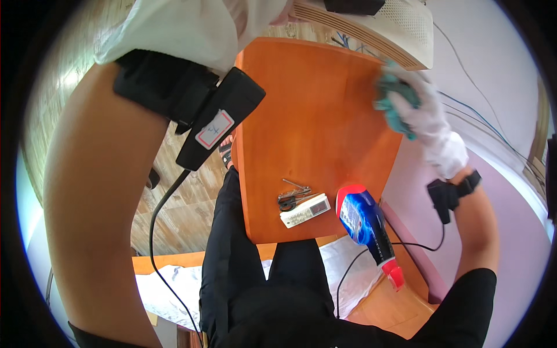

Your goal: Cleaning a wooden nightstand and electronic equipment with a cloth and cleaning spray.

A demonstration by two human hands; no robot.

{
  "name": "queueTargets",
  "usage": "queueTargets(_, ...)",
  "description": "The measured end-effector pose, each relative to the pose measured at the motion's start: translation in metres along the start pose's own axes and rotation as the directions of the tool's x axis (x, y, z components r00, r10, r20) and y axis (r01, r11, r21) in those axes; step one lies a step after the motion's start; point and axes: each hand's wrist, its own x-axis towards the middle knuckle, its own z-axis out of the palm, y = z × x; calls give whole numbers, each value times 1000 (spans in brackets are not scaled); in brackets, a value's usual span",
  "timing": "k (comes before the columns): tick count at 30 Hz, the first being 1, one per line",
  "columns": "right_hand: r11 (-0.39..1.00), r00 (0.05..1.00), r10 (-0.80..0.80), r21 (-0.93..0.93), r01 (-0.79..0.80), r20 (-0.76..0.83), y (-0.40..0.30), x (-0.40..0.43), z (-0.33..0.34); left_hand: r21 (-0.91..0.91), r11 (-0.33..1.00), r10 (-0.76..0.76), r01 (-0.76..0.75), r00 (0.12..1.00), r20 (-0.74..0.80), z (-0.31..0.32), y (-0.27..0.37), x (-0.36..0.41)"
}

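Note:
My left hand [256,17], in a white glove, reaches to the top edge beside a beige slatted plastic appliance [357,28]; its fingers are mostly out of view, so its grip cannot be told. At the right edge of an orange-brown wooden tabletop [304,117], my right hand [420,102], also white-gloved, presses a bunched teal cloth [398,102]; both are blurred. A white remote control [305,211] lies near the front edge, beside small black-handled scissors [287,202] and small metal tools [298,190]. A blue and red plastic bottle [359,215] stands or lies at the front right corner.
Black devices with cables are strapped to both forearms, the left one [219,119] bearing a label. Thin cables [483,115] run along the pale wall at right. White bedding [169,282] and a wooden surface [391,313] lie below, around my legs.

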Motion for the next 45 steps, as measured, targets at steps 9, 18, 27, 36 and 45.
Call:
queueTargets(9, 605, 878, -206, -649, 461, 432, -107, 120, 159, -148, 986, -69, 75, 996, 51, 15, -16, 33)
queueTargets(18, 824, 985, -143, -541, 170, 92, -43, 92, 67, -196, 971, -122, 137, 989, 87, 31, -15, 50)
queueTargets(27, 766, 965, 236, -589, -259, -118, 61, 47, -47, -226, 963, -130, 146, 988, 88, 33, -11, 51)
queueTargets(36, 757, 998, -19, -652, -24, -59, 32, 64, 12, -230, 960, -142, 162, 985, 100, 30, -9, 48)
queueTargets(45, 745, 963, -117, -619, 248, 244, -80, 115, 138, -318, 933, -129, 170, 981, 148, 62, -12, 72)
